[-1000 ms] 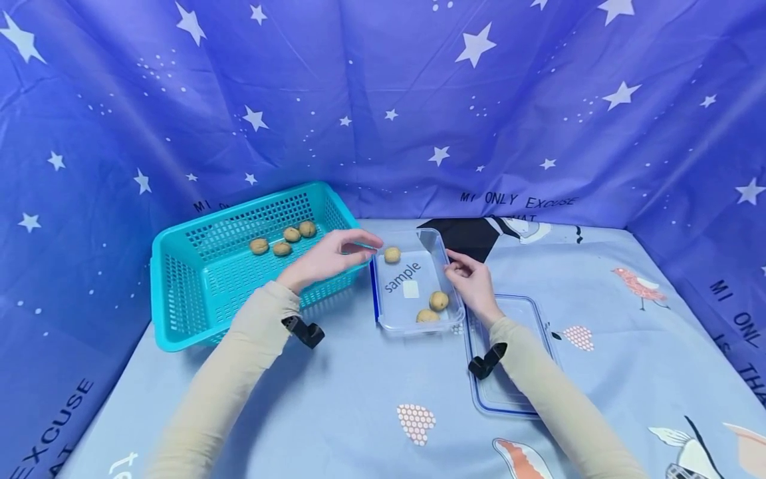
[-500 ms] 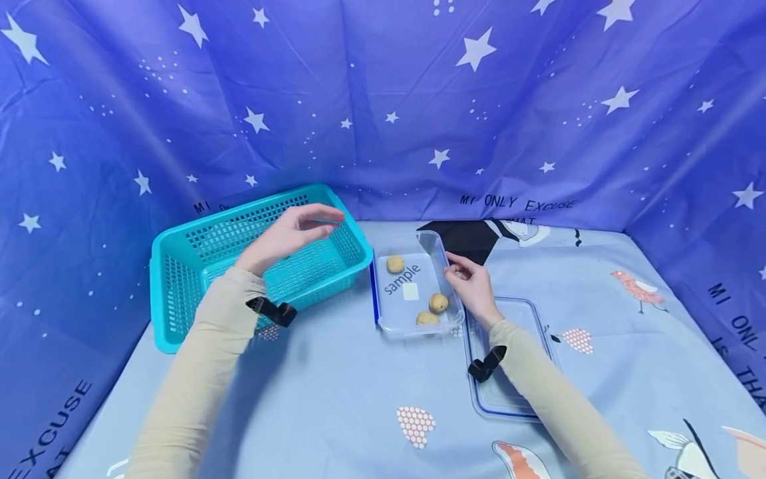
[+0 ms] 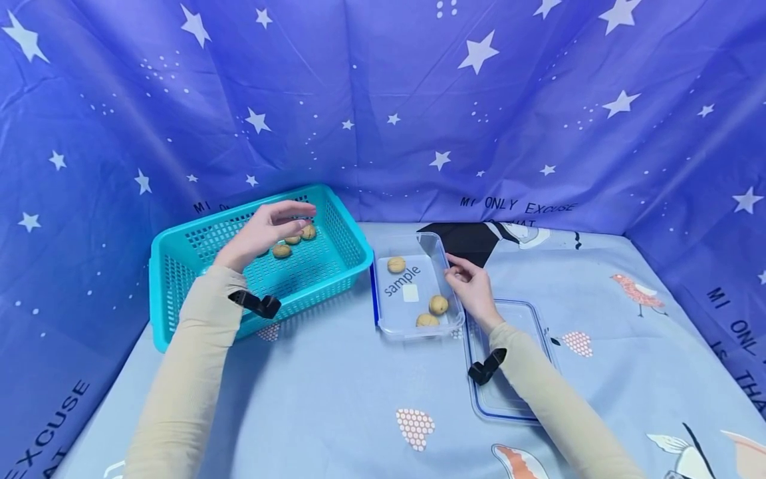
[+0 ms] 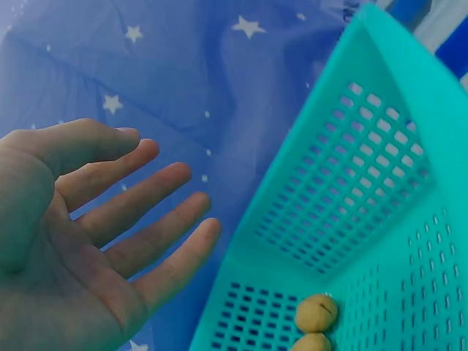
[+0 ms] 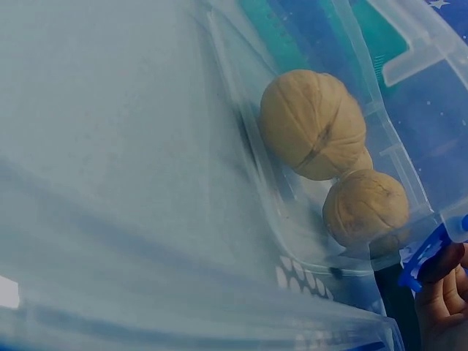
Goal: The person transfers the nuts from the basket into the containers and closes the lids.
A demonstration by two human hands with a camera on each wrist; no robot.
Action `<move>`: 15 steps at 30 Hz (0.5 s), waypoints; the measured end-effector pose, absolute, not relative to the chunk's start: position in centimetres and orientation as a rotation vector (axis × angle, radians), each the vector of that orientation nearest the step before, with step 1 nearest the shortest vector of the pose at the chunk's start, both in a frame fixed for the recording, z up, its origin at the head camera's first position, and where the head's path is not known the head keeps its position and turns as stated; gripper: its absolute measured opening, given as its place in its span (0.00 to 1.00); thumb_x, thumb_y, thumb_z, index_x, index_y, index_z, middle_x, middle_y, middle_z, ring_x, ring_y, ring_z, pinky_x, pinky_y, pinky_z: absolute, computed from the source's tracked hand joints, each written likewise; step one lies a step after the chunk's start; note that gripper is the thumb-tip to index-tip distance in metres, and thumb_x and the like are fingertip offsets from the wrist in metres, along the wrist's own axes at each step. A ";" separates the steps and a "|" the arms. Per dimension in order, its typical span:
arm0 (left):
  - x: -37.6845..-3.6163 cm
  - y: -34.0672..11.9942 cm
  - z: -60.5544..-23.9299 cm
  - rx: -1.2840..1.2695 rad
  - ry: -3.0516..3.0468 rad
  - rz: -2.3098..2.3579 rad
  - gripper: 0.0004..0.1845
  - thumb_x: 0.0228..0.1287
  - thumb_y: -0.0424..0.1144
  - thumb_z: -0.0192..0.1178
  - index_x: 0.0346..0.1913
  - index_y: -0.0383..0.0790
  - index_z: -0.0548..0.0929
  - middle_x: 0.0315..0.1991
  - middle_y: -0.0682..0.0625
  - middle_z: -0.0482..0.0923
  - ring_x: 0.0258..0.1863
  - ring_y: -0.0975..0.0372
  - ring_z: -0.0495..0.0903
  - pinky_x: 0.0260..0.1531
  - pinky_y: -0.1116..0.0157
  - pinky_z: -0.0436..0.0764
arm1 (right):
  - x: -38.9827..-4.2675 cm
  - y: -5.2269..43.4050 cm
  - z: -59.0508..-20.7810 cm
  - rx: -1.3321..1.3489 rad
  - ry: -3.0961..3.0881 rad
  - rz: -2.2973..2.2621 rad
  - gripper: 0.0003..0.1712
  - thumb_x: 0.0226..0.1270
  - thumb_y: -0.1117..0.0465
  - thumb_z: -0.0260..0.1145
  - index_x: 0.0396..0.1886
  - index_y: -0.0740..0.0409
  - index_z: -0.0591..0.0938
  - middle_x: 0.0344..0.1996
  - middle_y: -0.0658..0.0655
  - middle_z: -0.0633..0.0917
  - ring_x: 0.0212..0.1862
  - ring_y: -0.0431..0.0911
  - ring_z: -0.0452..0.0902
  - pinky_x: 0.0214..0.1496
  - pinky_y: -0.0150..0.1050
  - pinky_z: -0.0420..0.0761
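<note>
— Head view first: where are the walnuts (image 3: 291, 241) sitting relative to the left hand (image 3: 263, 229)?

— They are lying on the floor of the teal basket (image 3: 179, 279), directly beneath and just beyond the fingertips. That hand is hovering over them with fingers spread and nothing in it; the left wrist view is showing the bare palm with two nuts below.

— And the right hand (image 3: 473, 286)?

— Well apart from the basket, so the left is far nearer. It is pinching the right rim of the clear box (image 3: 391, 319), which is holding three more walnuts.

— How are the nuts looking?

— Round, tan, ridged along a seam, with no real long axis.
</note>
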State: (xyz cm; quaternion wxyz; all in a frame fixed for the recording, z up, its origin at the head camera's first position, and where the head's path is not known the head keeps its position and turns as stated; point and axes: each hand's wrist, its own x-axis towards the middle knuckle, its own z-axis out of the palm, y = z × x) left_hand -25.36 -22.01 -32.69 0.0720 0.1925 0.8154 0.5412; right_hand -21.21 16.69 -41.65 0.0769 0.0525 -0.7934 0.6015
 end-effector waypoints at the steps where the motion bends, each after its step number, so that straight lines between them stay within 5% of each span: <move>1: -25.5 -22.2 -32.9 0.570 2.445 1.629 0.22 0.73 0.39 0.53 0.66 0.36 0.72 0.62 0.42 0.72 0.59 0.54 0.73 0.55 0.57 0.75 | -21.2 16.7 -41.6 0.159 -2.375 1.802 0.21 0.62 0.75 0.61 0.56 0.76 0.77 0.30 0.60 0.79 0.27 0.37 0.69 0.28 0.23 0.68; 9: -25.9 -23.6 -34.1 0.474 2.363 1.670 0.22 0.74 0.38 0.53 0.67 0.35 0.70 0.64 0.40 0.69 0.58 0.57 0.73 0.53 0.62 0.77 | -21.1 16.8 -41.7 0.160 -2.355 1.814 0.20 0.62 0.75 0.61 0.55 0.75 0.78 0.30 0.61 0.80 0.27 0.37 0.69 0.27 0.23 0.68; 15: -26.3 -24.7 -35.1 0.412 2.332 1.706 0.22 0.75 0.37 0.51 0.68 0.36 0.68 0.65 0.40 0.68 0.63 0.49 0.68 0.61 0.48 0.69 | -21.3 16.8 -41.9 0.172 -2.352 1.820 0.21 0.62 0.75 0.61 0.56 0.75 0.78 0.30 0.59 0.80 0.27 0.37 0.69 0.28 0.23 0.68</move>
